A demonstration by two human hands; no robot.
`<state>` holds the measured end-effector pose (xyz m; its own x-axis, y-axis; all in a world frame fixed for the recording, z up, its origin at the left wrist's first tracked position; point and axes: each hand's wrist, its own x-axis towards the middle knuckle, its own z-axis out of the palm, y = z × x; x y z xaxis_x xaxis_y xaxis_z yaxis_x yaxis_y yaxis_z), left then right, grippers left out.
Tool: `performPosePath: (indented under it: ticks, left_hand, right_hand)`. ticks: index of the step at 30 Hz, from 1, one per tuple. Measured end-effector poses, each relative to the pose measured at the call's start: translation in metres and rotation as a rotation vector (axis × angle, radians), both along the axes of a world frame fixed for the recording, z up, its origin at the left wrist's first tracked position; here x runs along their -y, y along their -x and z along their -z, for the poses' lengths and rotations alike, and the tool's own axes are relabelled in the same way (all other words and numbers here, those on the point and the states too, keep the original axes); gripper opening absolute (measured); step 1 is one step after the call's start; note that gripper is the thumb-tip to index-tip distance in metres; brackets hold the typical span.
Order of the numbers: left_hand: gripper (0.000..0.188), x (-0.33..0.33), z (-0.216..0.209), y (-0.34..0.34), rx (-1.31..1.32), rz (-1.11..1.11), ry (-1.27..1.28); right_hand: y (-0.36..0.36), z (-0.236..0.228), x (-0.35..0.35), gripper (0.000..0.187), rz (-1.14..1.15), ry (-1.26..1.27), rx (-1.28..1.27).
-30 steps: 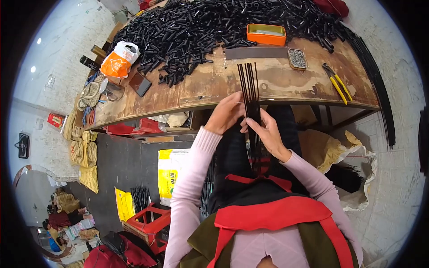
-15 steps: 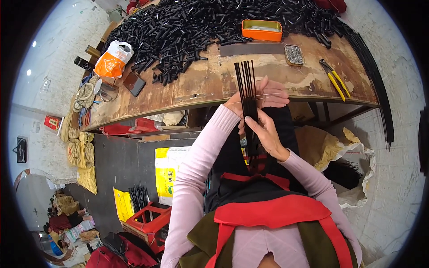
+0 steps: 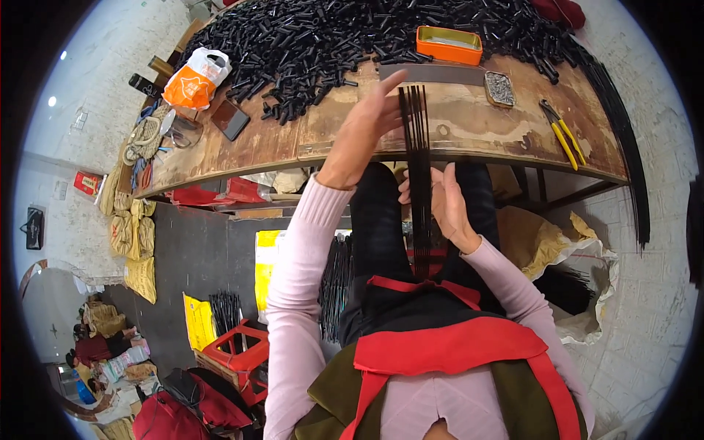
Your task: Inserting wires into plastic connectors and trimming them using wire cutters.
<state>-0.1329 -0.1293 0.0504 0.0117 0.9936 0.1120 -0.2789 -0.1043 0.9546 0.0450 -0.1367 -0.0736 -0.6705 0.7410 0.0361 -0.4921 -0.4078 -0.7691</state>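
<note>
A bundle of thin black rods (image 3: 419, 191) runs upright in front of my lap, its top ends fanned out over the table edge. My right hand (image 3: 449, 205) cradles it at mid-length, with fingertips showing on the bundle's left side and the thumb raised away. My left hand (image 3: 361, 132) is beside the top of the bundle, fingers stretched out and the palm turned toward the rods. Whether the left fingers touch the rods is hard to tell.
On the wooden table (image 3: 330, 132) lie a heap of short black tubes (image 3: 308, 59), an orange tin (image 3: 449, 51), a dish of small metal pieces (image 3: 500, 89), yellow-handled pliers (image 3: 563, 136), a phone (image 3: 230, 119) and a plastic bag (image 3: 196, 82). An open sack (image 3: 587, 293) stands at right.
My left hand has come out from behind the rods and moved left and up. My right thumb has lifted off the front of the bundle.
</note>
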Motion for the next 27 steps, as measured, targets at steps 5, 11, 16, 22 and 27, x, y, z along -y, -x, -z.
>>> performPosePath:
  ticks: [5,11,16,22,27]
  left_hand:
    - [0.061,0.04,-0.043,-0.038,-0.195,0.221,-0.196]
    - [0.046,0.087,0.024,-0.01,-0.135,-0.443,-0.008]
    - [0.035,0.1,0.061,-0.047,0.204,-0.442,0.128]
    - [0.025,0.093,0.066,-0.042,0.095,-0.523,0.206]
    - [0.012,0.088,0.055,-0.048,0.123,-0.571,0.165]
  right_hand:
    - [-0.006,0.015,-0.003,0.038,0.237,-0.729,0.348]
    - [-0.015,-0.027,0.04,0.018,0.051,0.049,0.299]
    - [-0.013,-0.034,0.047,0.019,0.099,0.016,0.321]
    - [-0.011,-0.038,0.051,0.02,0.082,-0.019,0.348]
    - [-0.013,-0.046,0.046,0.017,0.086,-0.092,0.413]
